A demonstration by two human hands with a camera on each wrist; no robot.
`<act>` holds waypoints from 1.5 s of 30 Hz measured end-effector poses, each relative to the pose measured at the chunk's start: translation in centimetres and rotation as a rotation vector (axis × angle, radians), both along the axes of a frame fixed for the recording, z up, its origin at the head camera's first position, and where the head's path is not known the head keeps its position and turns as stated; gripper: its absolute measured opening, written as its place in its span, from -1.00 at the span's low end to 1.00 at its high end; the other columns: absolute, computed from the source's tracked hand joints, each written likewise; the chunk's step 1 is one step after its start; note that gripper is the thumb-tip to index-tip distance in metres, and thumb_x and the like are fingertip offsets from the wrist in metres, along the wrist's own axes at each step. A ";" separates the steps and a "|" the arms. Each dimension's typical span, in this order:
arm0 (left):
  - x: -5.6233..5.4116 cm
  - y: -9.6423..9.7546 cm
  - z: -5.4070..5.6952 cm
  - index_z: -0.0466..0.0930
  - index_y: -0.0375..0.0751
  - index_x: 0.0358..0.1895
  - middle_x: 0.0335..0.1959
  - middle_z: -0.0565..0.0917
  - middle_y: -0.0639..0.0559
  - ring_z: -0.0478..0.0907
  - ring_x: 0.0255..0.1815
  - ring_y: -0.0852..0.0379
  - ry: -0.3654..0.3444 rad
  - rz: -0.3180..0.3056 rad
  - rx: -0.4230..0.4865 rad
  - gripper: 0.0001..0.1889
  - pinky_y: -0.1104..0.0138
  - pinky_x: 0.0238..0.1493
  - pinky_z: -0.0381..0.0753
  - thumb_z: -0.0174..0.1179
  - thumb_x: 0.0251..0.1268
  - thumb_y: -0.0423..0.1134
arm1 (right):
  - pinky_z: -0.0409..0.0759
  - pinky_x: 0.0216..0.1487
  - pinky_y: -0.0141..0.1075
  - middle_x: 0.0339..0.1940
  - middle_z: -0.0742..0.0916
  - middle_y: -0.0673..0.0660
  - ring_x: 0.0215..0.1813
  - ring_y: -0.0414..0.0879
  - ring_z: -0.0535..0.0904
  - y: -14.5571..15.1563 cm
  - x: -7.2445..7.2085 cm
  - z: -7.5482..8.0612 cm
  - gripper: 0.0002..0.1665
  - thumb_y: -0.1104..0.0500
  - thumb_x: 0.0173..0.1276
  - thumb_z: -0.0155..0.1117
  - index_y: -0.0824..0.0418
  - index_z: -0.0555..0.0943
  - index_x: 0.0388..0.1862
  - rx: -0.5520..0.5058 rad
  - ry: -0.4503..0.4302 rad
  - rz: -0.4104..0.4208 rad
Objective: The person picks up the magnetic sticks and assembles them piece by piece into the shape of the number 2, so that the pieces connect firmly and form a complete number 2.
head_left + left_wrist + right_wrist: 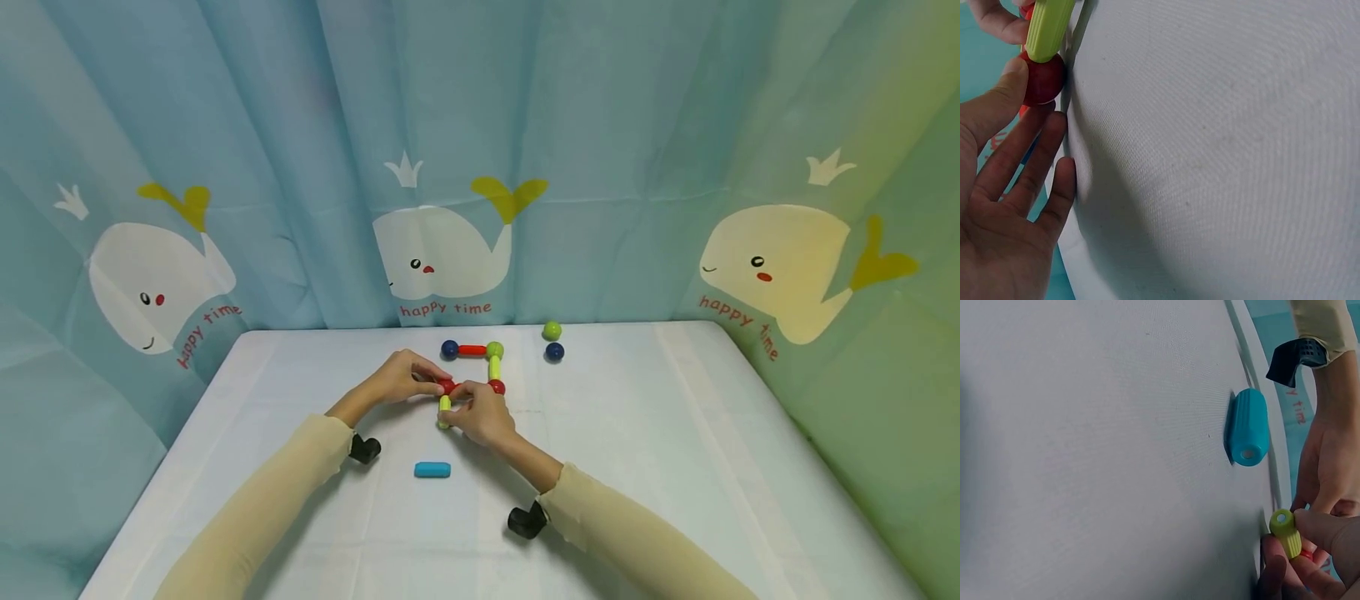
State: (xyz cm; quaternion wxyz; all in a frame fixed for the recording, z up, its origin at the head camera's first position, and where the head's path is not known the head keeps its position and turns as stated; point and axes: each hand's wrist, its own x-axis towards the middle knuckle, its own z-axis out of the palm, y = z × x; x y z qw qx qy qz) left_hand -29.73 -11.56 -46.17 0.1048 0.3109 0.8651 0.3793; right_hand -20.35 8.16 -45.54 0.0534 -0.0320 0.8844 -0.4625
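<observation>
My left hand [397, 379] pinches a red ball [1045, 80] between thumb and fingers. My right hand [483, 414] holds a ribbed yellow-green rod [1286, 534], whose far end touches that ball. From there the chain of toy pieces runs right to a second red ball [497, 387], though my right fingers hide most of the link between. Another yellow-green rod [494, 368] leads back to a green ball [495, 350], then a red rod [472, 351] and a dark blue ball [449, 350]. Nearer me, a light blue rod [432, 470] lies loose on the white table.
A loose green ball [552, 331] and a loose dark blue ball [555, 352] sit near the table's back edge, right of the chain. Behind the white table [637, 467] hangs a blue-green curtain [615, 250] with whale prints.
</observation>
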 end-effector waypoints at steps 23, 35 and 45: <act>0.2 0.2 0.1 0.82 -0.10 0.01 -0.07 0.81 0.10 0.69 -0.08 0.19 -0.030 0.009 0.002 -0.76 0.25 0.02 0.68 0.44 0.29 -0.22 | 0.64 -0.38 -0.35 -0.24 0.78 0.13 -0.36 -0.18 0.65 1.6 -0.2 -0.2 -0.53 0.19 0.27 0.55 0.31 0.64 0.11 -0.071 0.016 0.163; 0.2 0.2 -0.2 0.83 -0.08 0.01 -0.07 0.81 0.10 0.69 -0.08 0.19 -0.026 0.025 0.004 -0.75 0.26 0.00 0.67 0.45 0.28 -0.22 | 0.65 -0.31 -0.36 -0.22 0.78 0.11 -0.26 -0.13 0.67 3.5 0.2 -0.2 -0.43 0.25 0.34 0.49 0.30 0.55 0.29 -0.052 0.086 0.401; 0.2 0.2 0.0 0.83 -0.05 0.01 -0.05 0.81 0.10 0.67 -0.07 0.19 -0.024 0.039 -0.013 -0.75 0.23 0.03 0.65 0.47 0.27 -0.19 | 0.62 -0.21 -0.30 -0.12 0.77 0.16 -0.31 -0.06 0.64 6.9 -0.2 0.1 -0.44 0.22 0.37 0.46 0.22 0.55 0.32 -0.036 0.236 0.448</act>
